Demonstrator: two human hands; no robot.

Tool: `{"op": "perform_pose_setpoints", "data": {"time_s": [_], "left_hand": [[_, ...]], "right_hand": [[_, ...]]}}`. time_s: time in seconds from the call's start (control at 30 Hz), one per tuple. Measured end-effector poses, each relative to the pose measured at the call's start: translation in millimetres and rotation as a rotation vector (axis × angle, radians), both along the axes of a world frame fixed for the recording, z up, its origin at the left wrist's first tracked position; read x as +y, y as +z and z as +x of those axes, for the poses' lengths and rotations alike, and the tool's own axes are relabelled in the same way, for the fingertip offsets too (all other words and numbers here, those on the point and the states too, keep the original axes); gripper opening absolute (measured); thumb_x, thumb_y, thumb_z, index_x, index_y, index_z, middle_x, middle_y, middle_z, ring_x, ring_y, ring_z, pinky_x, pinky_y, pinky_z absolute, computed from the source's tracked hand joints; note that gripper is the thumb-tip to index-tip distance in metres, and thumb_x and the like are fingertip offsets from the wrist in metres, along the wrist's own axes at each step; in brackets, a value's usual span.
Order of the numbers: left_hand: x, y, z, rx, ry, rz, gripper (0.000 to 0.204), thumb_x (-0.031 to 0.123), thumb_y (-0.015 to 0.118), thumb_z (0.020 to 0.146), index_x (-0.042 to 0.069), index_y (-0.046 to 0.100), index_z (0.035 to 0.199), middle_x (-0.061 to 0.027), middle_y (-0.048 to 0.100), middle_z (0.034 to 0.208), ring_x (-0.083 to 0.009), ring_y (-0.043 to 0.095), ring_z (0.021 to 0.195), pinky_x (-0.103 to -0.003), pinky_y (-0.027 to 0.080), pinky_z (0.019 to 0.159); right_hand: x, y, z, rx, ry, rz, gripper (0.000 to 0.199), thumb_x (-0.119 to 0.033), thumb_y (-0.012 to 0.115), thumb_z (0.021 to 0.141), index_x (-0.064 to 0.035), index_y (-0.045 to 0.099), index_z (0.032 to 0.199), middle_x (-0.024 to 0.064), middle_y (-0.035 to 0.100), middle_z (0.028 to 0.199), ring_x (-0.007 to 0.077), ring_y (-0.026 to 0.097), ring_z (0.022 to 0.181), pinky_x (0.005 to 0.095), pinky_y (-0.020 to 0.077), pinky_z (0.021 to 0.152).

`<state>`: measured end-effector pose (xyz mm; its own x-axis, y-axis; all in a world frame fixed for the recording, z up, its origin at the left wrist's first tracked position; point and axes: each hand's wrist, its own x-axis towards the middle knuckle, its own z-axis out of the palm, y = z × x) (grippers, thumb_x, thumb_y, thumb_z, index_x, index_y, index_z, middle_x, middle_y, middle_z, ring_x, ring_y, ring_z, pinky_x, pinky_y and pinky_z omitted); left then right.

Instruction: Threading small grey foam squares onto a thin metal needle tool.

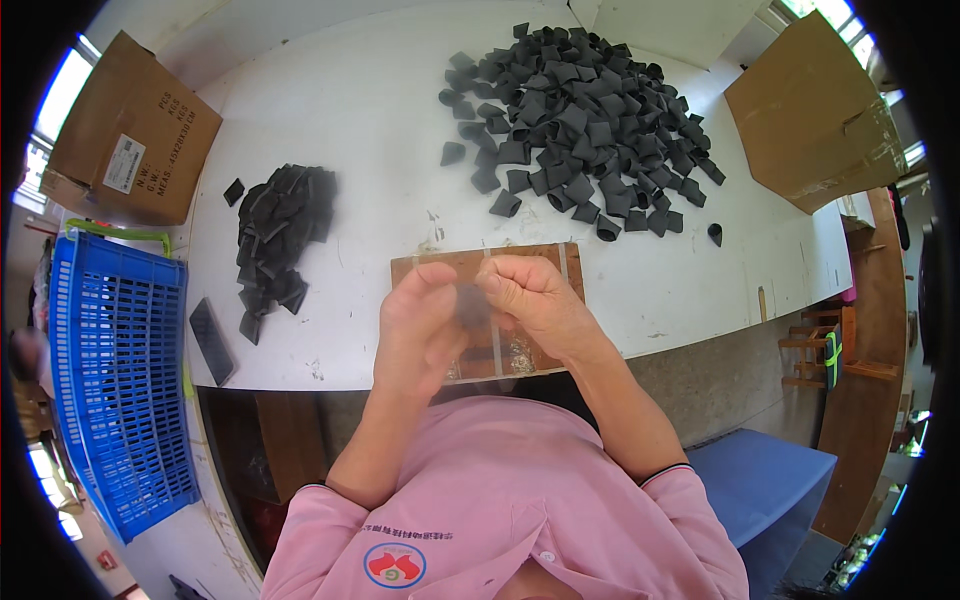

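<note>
Over a brown board (pixel 570 330) at the table's front edge, both my hands are raised close together. A small dark grey piece (pixel 472 306), apparently fabric, is between them, smeared by motion. My right hand (pixel 537 300) is closed, thumb and forefinger pinched at the piece's upper right. Blurred, my left hand (pixel 418 315) has its fingers curled in against the piece's left side; its exact grip is hard to make out. A big heap of short dark grey fabric tubes (pixel 580 120) lies at the back right. Flat dark grey pieces (pixel 275 225) are piled on the left.
A phone (pixel 211 342) lies near the table's left front edge. Cardboard boxes (pixel 140 130) stand at the back left and back right (pixel 815 115). A blue plastic crate (pixel 120 380) is at the left, a blue stool (pixel 760 470) at the lower right. One loose tube (pixel 714 234) sits right of the heap.
</note>
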<state>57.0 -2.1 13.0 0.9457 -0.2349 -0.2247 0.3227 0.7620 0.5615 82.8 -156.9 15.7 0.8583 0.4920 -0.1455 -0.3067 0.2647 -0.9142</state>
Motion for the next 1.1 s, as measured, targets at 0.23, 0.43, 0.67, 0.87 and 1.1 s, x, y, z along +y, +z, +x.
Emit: {"op": "perform_pose_setpoints", "data": {"time_s": [0.23,0.43,0.67,0.87,1.1], "left_hand": [[-10.9,10.2,-7.9,-0.233,0.114,0.289,0.014,0.005,0.051,0.086,0.0,0.046,0.098,-0.0007,0.05,0.062,-0.0021,0.029,0.034,-0.016,0.023,0.032],[-19.5,15.9,-7.7,-0.317,0.312,0.871,0.025,0.006,0.053,0.085,-0.002,0.046,0.107,-0.0053,0.056,0.079,-0.0076,0.052,0.063,-0.018,0.04,0.051],[-13.5,19.0,-0.4,-0.705,0.279,0.947,0.022,-0.01,0.055,0.069,0.003,0.063,0.085,-0.0082,0.059,0.09,-0.0169,0.055,0.083,-0.027,0.045,0.073],[-8.9,16.0,-2.7,-0.429,0.35,0.267,0.004,0.0,0.055,0.081,0.001,0.057,0.083,-0.0094,0.057,0.088,-0.0181,0.053,0.084,-0.028,0.044,0.075],[-2.0,-2.2,-10.9,-0.428,0.251,0.304,0.01,0.011,0.057,0.083,0.003,0.055,0.088,-0.0088,0.054,0.09,-0.0202,0.048,0.089,-0.032,0.041,0.08]], "right_hand": [[-4.3,-1.8,3.1,-0.058,0.07,-0.051,0.022,-0.018,0.049,0.089,-0.0041,0.052,0.073,-0.0046,0.042,0.06,0.0027,0.037,0.055,0.0194,0.0307,0.046],[-2.0,3.1,-0.9,-0.496,-0.188,-0.353,0.014,-0.012,0.054,0.084,0.0009,0.055,0.077,0.0032,0.05,0.07,0.0108,0.046,0.062,0.0232,0.0382,0.054],[2.6,19.7,-29.4,-0.864,-0.542,-0.486,0.036,-0.021,0.072,0.067,-0.0008,0.056,0.093,0.0097,0.051,0.086,0.0207,0.054,0.07,0.0295,0.0472,0.052],[12.9,31.5,-27.3,-1.053,-0.587,-0.663,0.026,-0.007,0.071,0.062,-0.0019,0.058,0.083,0.0072,0.052,0.076,0.0216,0.054,0.068,0.0299,0.0453,0.052],[11.5,12.1,-26.5,-1.078,-0.583,-0.629,0.016,-0.001,0.068,0.063,-0.0015,0.057,0.075,0.0059,0.05,0.071,0.0209,0.048,0.062,0.0298,0.0396,0.05]]}}
